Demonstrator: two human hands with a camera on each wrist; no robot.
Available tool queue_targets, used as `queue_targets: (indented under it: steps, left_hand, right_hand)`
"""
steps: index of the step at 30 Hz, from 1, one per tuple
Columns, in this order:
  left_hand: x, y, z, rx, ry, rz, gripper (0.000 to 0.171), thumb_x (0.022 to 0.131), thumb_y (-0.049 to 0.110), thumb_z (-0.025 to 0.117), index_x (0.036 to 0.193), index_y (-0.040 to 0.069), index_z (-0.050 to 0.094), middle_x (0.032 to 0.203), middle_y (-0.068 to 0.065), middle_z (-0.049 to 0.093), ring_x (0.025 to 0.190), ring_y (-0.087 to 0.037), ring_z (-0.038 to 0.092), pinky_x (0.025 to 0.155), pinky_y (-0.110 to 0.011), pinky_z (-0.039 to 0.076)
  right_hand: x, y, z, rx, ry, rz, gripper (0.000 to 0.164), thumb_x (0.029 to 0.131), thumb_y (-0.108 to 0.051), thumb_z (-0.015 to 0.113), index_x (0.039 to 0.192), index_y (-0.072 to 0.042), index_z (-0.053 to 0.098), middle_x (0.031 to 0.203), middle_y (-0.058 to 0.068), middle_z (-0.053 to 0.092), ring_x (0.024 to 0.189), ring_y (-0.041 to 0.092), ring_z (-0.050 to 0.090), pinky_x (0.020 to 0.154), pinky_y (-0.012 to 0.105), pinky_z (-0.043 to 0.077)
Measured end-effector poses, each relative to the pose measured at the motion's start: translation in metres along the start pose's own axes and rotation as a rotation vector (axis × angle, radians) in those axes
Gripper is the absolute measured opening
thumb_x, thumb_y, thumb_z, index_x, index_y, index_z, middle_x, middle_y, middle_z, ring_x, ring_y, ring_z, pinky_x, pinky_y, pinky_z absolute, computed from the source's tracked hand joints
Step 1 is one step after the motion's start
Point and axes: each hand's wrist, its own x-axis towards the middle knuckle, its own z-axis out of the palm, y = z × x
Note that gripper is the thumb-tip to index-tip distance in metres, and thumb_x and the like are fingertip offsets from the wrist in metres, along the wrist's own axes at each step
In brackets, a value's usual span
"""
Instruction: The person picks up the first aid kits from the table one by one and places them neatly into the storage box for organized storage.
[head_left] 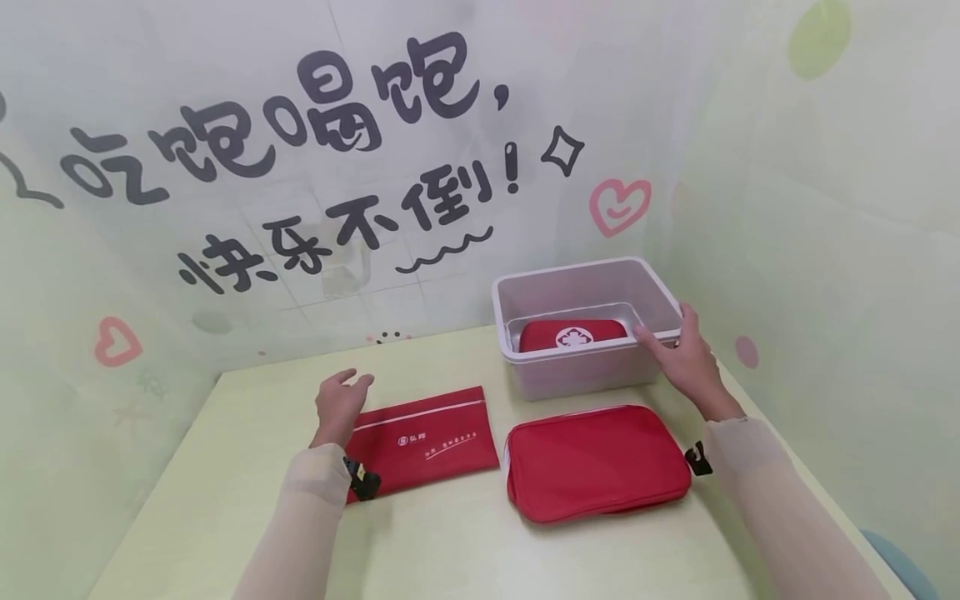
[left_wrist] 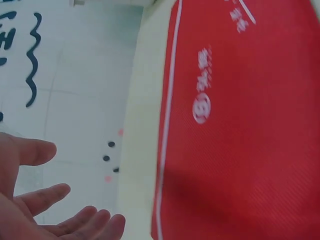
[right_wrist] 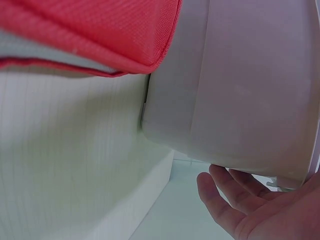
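My right hand (head_left: 688, 362) grips the right front corner of a pale plastic bin (head_left: 577, 375), thumb over the rim and fingers along the outer side. Inside the bin lies a red first-aid pouch (head_left: 540, 335) with a white cross emblem, its lower part hidden by the front wall. My left hand (head_left: 339, 404) hovers by the left end of a flat red document pouch (head_left: 450, 454), holding nothing; its fingers (left_wrist: 42, 197) are spread apart in the left wrist view. In front of the bin, a puffy red fabric bag (head_left: 600, 467) lies on the table.
The pale table (head_left: 442, 550) meets a printed wall (head_left: 420, 292) at the back, with another wall (head_left: 847, 292) close along the right. Part of a blue rounded thing (head_left: 896, 560) shows beyond the table's right edge. Dark wrist cameras (head_left: 362, 479) sit on both wrists.
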Motion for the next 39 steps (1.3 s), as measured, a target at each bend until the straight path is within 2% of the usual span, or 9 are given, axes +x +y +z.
queue_targets:
  steps: [9,12,16,19,24,30,35,39]
  left_hand:
    - [-0.002,-0.029,-0.018,0.097,-0.083,-0.057,0.066,0.098,0.026,0.052,0.150,-0.008,0.032,0.151,-0.033,0.034,0.136,-0.050,0.034,0.109,-0.062,0.034]
    - [0.000,-0.036,-0.022,0.121,-0.154,-0.100,0.072,0.096,0.029,0.053,0.151,-0.009,0.028,0.151,-0.034,0.032,0.135,-0.052,0.033,0.106,-0.064,0.038]
    - [0.004,-0.042,-0.027,0.093,-0.264,-0.194,0.079,0.094,0.030,0.058,0.153,-0.008,0.020,0.152,-0.033,0.026,0.134,-0.053,0.030,0.100,-0.064,0.043]
    - [0.006,-0.042,-0.027,0.082,-0.303,-0.234,0.085,0.092,0.028,0.065,0.154,-0.007,0.017,0.150,-0.033,0.027,0.132,-0.054,0.032,0.097,-0.061,0.047]
    - [0.006,-0.041,-0.025,0.139,-0.316,-0.212,0.088,0.087,0.023,0.072,0.153,-0.007,0.021,0.144,-0.032,0.037,0.126,-0.050,0.041,0.094,-0.057,0.051]
    - [0.002,-0.043,-0.024,0.195,-0.319,-0.178,0.094,0.082,0.018,0.079,0.151,-0.007,0.021,0.141,-0.032,0.037,0.126,-0.049,0.041,0.095,-0.055,0.051]
    - [-0.001,-0.045,-0.022,0.235,-0.309,-0.116,0.092,0.082,0.013,0.079,0.151,-0.008,0.022,0.140,-0.033,0.038,0.125,-0.049,0.042,0.096,-0.053,0.051]
    - [0.000,-0.047,-0.021,0.244,-0.293,-0.098,0.090,0.082,0.012,0.078,0.151,-0.006,0.024,0.139,-0.033,0.040,0.123,-0.048,0.044,0.098,-0.054,0.050]
  right_hand:
    - [0.000,-0.002,-0.001,-0.003,0.004,0.000,0.095,0.094,-0.055,0.060,0.159,-0.017,0.001,0.148,0.027,0.036,0.129,0.047,0.041,0.100,0.071,0.038]
    - [0.000,-0.003,-0.002,-0.004,0.008,0.005,0.096,0.093,-0.057,0.059,0.159,-0.017,0.001,0.147,0.027,0.036,0.129,0.047,0.041,0.101,0.071,0.037]
    - [0.001,-0.003,-0.003,-0.006,0.007,0.007,0.097,0.093,-0.059,0.058,0.159,-0.017,0.001,0.147,0.027,0.036,0.129,0.047,0.041,0.101,0.071,0.037]
    - [0.001,-0.002,-0.003,-0.004,0.008,0.005,0.097,0.093,-0.058,0.058,0.159,-0.017,0.001,0.148,0.027,0.036,0.129,0.047,0.041,0.101,0.071,0.037]
    - [0.002,-0.001,-0.003,-0.006,0.014,-0.001,0.096,0.093,-0.059,0.058,0.158,-0.018,0.002,0.147,0.027,0.037,0.129,0.047,0.041,0.101,0.071,0.036]
    - [0.002,-0.001,-0.002,-0.002,0.005,0.008,0.097,0.093,-0.059,0.058,0.159,-0.018,0.001,0.147,0.027,0.036,0.129,0.047,0.041,0.101,0.071,0.036]
    - [0.001,-0.001,-0.001,-0.003,0.008,0.015,0.097,0.093,-0.059,0.058,0.159,-0.019,0.000,0.147,0.027,0.036,0.129,0.047,0.041,0.101,0.070,0.037]
    - [0.000,-0.001,0.001,0.008,0.005,0.012,0.095,0.094,-0.055,0.059,0.159,-0.018,0.001,0.147,0.027,0.036,0.129,0.047,0.041,0.102,0.070,0.037]
